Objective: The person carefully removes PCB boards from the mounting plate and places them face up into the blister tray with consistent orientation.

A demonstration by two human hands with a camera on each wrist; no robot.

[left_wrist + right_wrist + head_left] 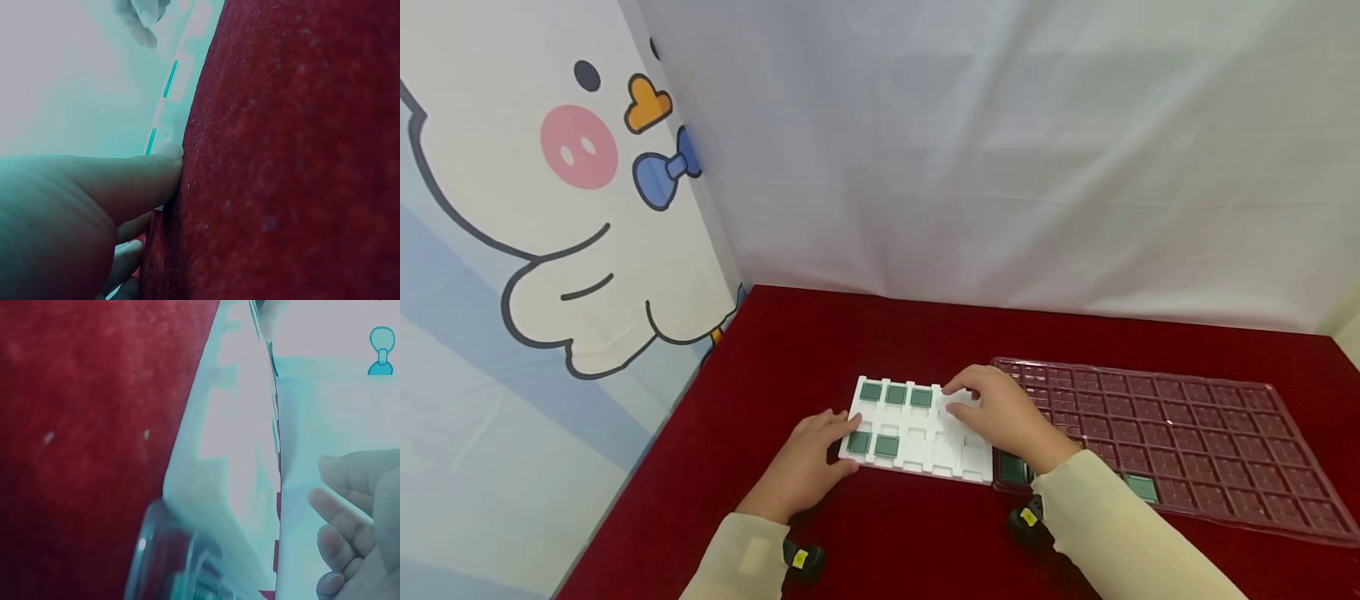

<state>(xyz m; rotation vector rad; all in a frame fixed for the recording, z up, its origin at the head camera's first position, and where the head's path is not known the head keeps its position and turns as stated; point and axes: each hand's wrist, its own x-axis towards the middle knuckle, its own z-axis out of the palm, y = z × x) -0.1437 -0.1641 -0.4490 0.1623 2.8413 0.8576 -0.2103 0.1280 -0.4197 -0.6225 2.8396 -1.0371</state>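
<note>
A white tray (944, 450) with two rows of slots lies on the red cloth, holding several square green pieces (887, 446) toward its left side. My left hand (805, 467) touches the tray's left end, with the index finger at the side and the thumb (134, 181) by the near corner. Over the tray's far right slots is my right hand (1000, 408), its thumb and index finger apart. Nothing shows between the right fingers (337, 472) in the right wrist view; the hand hides part of the tray's right end.
A clear plastic tray (1195, 433) with many compartments extends to the right, beside the white tray. Green pieces (1141, 487) sit in its near row, partly behind the right forearm. A white curtain (1000, 167) hangs behind the red-covered table (790, 358); a cartoon-printed sheet (587, 275) hangs at left.
</note>
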